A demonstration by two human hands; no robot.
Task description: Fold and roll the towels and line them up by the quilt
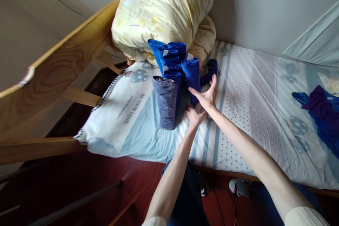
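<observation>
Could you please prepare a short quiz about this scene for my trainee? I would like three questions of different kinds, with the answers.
1. True or false: the grey roll stands on end.
2. Which is nearest to the right hand?
A) the yellow-patterned quilt
B) a blue roll
C) the purple cloth
3. Fill in: the large print to the left of the grey roll reads "BE YOUR ____".

Key: 1. True. 2. B. 3. LOVE.

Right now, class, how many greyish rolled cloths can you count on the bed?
1: the greyish roll stands upright on the bed, in front of several blue rolls and left of the left hand. Others may be hidden.
</observation>
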